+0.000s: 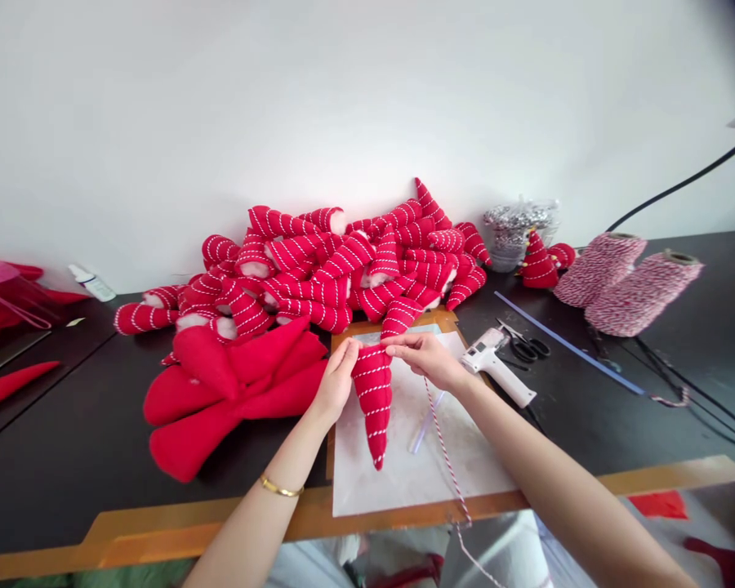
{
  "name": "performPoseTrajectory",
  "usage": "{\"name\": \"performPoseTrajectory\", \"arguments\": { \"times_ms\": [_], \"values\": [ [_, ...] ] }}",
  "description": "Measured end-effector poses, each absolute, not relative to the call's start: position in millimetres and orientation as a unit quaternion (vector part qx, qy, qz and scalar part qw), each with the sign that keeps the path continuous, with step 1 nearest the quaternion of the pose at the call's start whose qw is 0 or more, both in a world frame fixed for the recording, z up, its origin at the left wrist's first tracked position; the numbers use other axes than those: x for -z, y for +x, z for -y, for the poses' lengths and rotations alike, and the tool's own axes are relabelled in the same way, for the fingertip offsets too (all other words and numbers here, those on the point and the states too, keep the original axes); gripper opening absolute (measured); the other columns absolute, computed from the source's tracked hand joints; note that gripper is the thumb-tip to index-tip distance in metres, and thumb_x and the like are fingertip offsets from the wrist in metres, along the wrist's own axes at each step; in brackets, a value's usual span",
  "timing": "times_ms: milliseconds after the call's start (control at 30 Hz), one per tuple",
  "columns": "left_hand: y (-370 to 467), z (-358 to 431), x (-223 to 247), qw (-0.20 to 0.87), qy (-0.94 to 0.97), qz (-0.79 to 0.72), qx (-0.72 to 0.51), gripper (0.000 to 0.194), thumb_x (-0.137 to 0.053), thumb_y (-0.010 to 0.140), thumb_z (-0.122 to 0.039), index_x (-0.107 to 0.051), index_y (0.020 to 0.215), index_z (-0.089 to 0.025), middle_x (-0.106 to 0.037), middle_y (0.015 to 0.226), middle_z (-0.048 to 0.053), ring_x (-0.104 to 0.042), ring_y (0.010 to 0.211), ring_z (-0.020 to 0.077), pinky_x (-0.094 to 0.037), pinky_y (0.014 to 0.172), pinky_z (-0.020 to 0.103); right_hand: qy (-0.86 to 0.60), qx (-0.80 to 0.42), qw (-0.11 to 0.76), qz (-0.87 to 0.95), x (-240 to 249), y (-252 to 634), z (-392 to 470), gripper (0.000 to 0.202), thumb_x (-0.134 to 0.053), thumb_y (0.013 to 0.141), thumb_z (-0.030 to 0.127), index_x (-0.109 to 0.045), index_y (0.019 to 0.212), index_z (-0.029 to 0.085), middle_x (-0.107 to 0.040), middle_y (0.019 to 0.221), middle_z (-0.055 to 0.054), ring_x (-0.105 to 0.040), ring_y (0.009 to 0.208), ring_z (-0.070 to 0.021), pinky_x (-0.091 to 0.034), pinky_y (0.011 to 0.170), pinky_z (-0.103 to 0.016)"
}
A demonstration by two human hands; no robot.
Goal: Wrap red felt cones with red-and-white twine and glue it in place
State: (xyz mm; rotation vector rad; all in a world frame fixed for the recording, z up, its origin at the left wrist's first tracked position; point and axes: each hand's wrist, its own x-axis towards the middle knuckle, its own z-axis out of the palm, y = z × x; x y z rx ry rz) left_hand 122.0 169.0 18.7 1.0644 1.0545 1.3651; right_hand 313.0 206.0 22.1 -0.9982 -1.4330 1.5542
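A red felt cone (375,404) wound with red-and-white twine hangs point down over a white sheet (361,490). My left hand (340,380) pinches its wide top edge on the left. On the right side of that edge, my right hand (425,358) grips the cone with thumb and fingers. Loose twine (446,449) runs from near my right hand down past the table edge. Behind, a large pile of twine-wrapped cones (306,253) leans toward the wall. Plain red cones (220,392) lie left of my left hand.
Right of the sheet are a white glue gun (501,371), black scissors (527,343) and a blue stick (569,343). Farther right stand twine spools (643,294) with black cables nearby. A white bottle (91,282) lies at the left by the wall.
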Motion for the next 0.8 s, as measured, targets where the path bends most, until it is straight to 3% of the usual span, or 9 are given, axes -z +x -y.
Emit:
{"name": "performPoseTrajectory", "arguments": {
  "times_ms": [200, 333, 400, 467, 567, 667, 800],
  "values": [
    [122, -167, -23, 0.522, 0.476, -0.434, -0.558, 0.038, -0.067, 0.084, -0.058, -0.065, 0.080, -0.021, -0.069, 0.087, 0.003, -0.063, 0.084, 0.0200, -0.050, 0.081, 0.032, -0.406, -0.572, 0.382, 0.602, -26, 310, -204, 0.044, -0.079, 0.070, 0.057, -0.075, 0.079, 0.014, -0.052, 0.061, 0.002, -0.027, 0.048, -0.0056, -0.015, 0.044, -0.023],
    [118, -173, -25, 0.500, 0.436, -0.404, -0.630, 0.038, -0.064, 0.086, -0.060, -0.062, 0.090, -0.022, -0.069, 0.121, 0.008, -0.062, 0.114, 0.0233, -0.046, 0.100, 0.038, -0.393, -0.582, 0.406, 0.586, -25, 312, -207, 0.047, -0.076, 0.071, 0.062, -0.068, 0.074, 0.015, -0.045, 0.057, 0.004, -0.025, 0.047, -0.0055, -0.014, 0.043, -0.023],
    [115, -176, -26, 0.507, 0.415, -0.392, -0.646, 0.036, -0.062, 0.088, -0.058, -0.062, 0.093, -0.022, -0.069, 0.124, 0.009, -0.062, 0.117, 0.0231, -0.044, 0.102, 0.039, -0.382, -0.597, 0.418, 0.568, -22, 315, -209, 0.048, -0.075, 0.073, 0.063, -0.065, 0.072, 0.016, -0.038, 0.055, 0.006, -0.022, 0.046, -0.0051, -0.013, 0.043, -0.023],
    [114, -177, -28, 0.498, 0.411, -0.394, -0.654, 0.033, -0.061, 0.089, -0.055, -0.062, 0.094, -0.023, -0.069, 0.122, 0.009, -0.063, 0.114, 0.0224, -0.047, 0.097, 0.037, -0.380, -0.604, 0.425, 0.556, -21, 316, -211, 0.047, -0.075, 0.074, 0.062, -0.064, 0.073, 0.016, -0.035, 0.055, 0.007, -0.020, 0.045, -0.0049, -0.013, 0.043, -0.023],
    [114, -173, -31, 0.433, 0.456, -0.439, -0.641, 0.027, -0.066, 0.087, -0.049, -0.067, 0.096, -0.022, -0.070, 0.111, 0.007, -0.065, 0.096, 0.0191, -0.050, 0.076, 0.028, -0.394, -0.579, 0.432, 0.569, -22, 315, -209, 0.046, -0.075, 0.074, 0.061, -0.067, 0.076, 0.016, -0.042, 0.057, 0.005, -0.025, 0.047, -0.0058, -0.016, 0.043, -0.022],
    [118, -166, -35, 0.381, 0.529, -0.474, -0.592, 0.025, -0.075, 0.081, -0.041, -0.072, 0.098, -0.022, -0.070, 0.097, 0.005, -0.059, 0.070, 0.0143, -0.044, 0.057, 0.024, -0.383, -0.541, 0.448, 0.600, -24, 308, -203, 0.042, -0.075, 0.076, 0.057, -0.072, 0.078, 0.016, -0.056, 0.064, 0.000, -0.042, 0.055, -0.0096, -0.032, 0.050, -0.023],
    [123, -158, -37, 0.379, 0.585, -0.484, -0.530, 0.024, -0.078, 0.078, -0.038, -0.076, 0.096, -0.023, -0.072, 0.087, 0.004, -0.054, 0.056, 0.0132, -0.037, 0.044, 0.024, -0.357, -0.525, 0.466, 0.616, -21, 298, -196, 0.036, -0.074, 0.077, 0.053, -0.074, 0.079, 0.017, -0.069, 0.078, -0.005, -0.057, 0.069, -0.0159, -0.046, 0.066, -0.028]
  ]
}}
